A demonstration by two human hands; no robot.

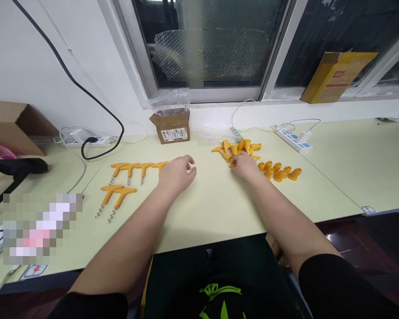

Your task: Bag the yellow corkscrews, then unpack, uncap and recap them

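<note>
My left hand (178,173) hovers over or rests on the table with its fingers curled but apart, and nothing shows between them. It partly covers the end of a back row of yellow T-handled corkscrews (129,168) with metal spirals. Two more corkscrews (121,195) lie in front of that row. At a heap of yellow plastic parts (234,148), my right hand (245,167) has its fingertips closed around a yellow plastic piece (232,165), mostly hidden by the fingers. Several yellow cone-shaped sleeves (279,175) stand just right of this hand.
Behind the hands are an opened small cardboard box (173,128) and clear plastic wrap (211,135). Power strips (294,139) with cables lie at the back. A black cable (86,88) hangs at left, near a larger carton (13,124). Another box (339,75) leans by the window.
</note>
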